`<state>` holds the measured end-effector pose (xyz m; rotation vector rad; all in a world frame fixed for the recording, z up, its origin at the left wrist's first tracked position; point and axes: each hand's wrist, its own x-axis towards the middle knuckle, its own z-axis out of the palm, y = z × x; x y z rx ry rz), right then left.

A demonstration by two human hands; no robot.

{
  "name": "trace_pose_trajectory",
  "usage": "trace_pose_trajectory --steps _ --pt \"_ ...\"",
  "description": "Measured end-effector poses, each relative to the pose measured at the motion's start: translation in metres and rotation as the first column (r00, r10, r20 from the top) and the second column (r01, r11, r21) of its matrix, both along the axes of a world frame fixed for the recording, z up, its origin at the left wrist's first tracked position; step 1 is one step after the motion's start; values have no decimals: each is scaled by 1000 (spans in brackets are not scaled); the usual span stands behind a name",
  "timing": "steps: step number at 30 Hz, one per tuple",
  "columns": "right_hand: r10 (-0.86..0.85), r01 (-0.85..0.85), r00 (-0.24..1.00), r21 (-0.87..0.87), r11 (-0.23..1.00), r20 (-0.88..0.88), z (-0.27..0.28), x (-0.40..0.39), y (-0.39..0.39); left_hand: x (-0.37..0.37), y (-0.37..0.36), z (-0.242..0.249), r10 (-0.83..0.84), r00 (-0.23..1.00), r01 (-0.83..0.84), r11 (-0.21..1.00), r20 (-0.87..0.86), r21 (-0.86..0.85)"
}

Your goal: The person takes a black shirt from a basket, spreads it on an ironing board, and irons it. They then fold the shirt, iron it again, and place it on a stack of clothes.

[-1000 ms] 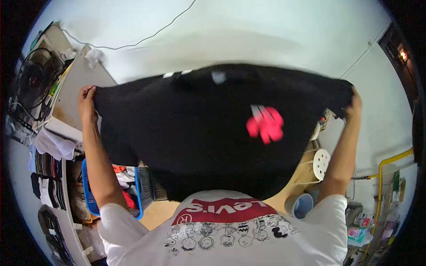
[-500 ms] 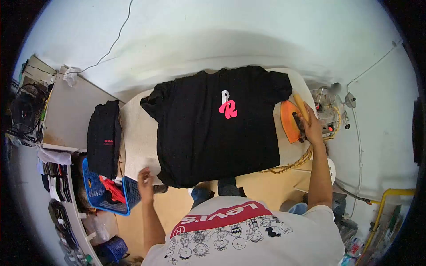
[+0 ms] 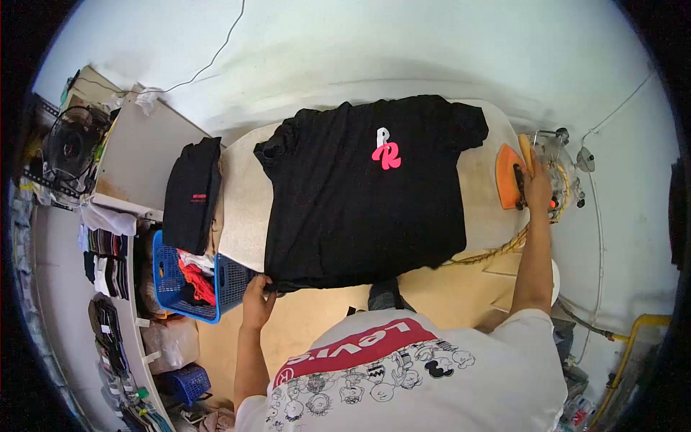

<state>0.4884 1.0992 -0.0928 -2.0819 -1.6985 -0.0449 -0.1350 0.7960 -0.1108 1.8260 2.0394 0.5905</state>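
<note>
A black T-shirt (image 3: 360, 209) with a white and pink print lies spread over the pale ironing board (image 3: 245, 209), with some creases along its left part. My left hand (image 3: 258, 301) is closed on the shirt's lower left corner at the board's near edge. At the right end of the board, my right hand (image 3: 537, 186) grips the handle of an iron (image 3: 508, 176) with an orange body. The iron sits beside the shirt, apart from the fabric. A yellow braided hose (image 3: 507, 248) trails from near it along the board's edge.
A folded black garment (image 3: 191, 198) lies at the board's left end, above a blue basket (image 3: 219, 306) with red and white cloth. A metal apparatus (image 3: 558, 162) stands at the right. Folded clothes (image 3: 111, 273) fill a left shelf; a yellow pipe (image 3: 633, 338) runs at lower right.
My left hand has closed on the shirt's lower left corner. My right hand has moved the iron right, further from the shirt. The whole view has shifted slightly.
</note>
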Motion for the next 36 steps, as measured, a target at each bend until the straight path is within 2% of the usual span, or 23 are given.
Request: trace_pose_trajectory --steps 1,3,4,6,7,8,9,10,12,15,18,20,22,23,25,27,28,29,30,32,34,35,36 --pt "-1 2 1000 10 1000 -4 0 -10 -4 -3 -9 -3 -9 1000 7 996 23 91" --pt "186 -274 942 322 906 280 -1 -32 -15 12 -22 9 -4 1000 9 985 -29 172" --pt "236 -249 969 305 919 78 12 -84 -44 23 -30 16 5 997 13 972 -76 235" --pt "454 -474 772 73 877 -444 17 -177 -109 43 -42 28 -49 997 64 958 -62 279" --pt "477 -620 740 -207 756 -475 34 -222 -143 54 -46 34 -99 994 111 940 -53 322" --pt "692 -875 441 -100 474 -572 15 -253 -175 65 -51 42 -155 986 167 923 -60 347" --pt "811 -977 194 -35 210 -552 -9 -288 -205 72 -57 39 -159 986 165 924 -46 346" --pt "769 -999 49 -18 49 -637 -25 -320 -234 78 -63 36 -175 983 183 923 -54 339" --pt "734 -960 280 -162 229 -618 -41 -365 -295 84 -75 37 -190 980 199 918 -61 342" --pt "735 -915 309 22 403 -604 -38 -372 -327 85 -86 51 -160 987 154 953 5 262" --pt "745 -908 381 -71 412 -548 26 -329 -334 72 -94 69 -102 995 104 960 -22 261" --pt "776 -839 490 26 543 -397 21 -299 -337 70 -101 83 -120 992 106 956 37 273" --pt "733 -712 592 208 670 -335 10 -264 -329 64 -102 86 -217 961 149 930 174 336" --pt "650 -616 695 212 759 -306 3 -243 -325 59 -101 83 -221 958 149 927 181 343" --pt "481 -403 834 298 866 -269 -19 -191 -305 48 -92 82 -212 806 10 938 552 347" --pt "288 -179 928 397 900 -235 -19 -140 -294 44 -80 124 -120 808 -170 890 576 424" --pt "209 -90 952 449 889 -223 -15 -115 -285 30 -67 131 -122 843 -212 820 524 532" --pt "109 -14 979 471 882 -175 -10 -85 -274 16 -56 149 -125 920 -151 762 372 630" --pt "5 61 991 496 866 -131 -4 -65 -262 6 -46 160 -115 892 -200 767 437 610" --pt "28 92 977 542 836 -209 46 -53 -244 -15 -20 175 -73 975 -101 697 210 710" --pt "61 81 974 589 804 -217 92 -43 -214 -30 1 197 19 999 -41 722 40 691" --pt "105 65 955 542 838 -278 117 -32 -193 -38 11 210 22 999 -43 755 40 655" --pt "130 84 785 311 947 -606 166 -42 -184 -52 28 218 56 995 -94 789 82 607"
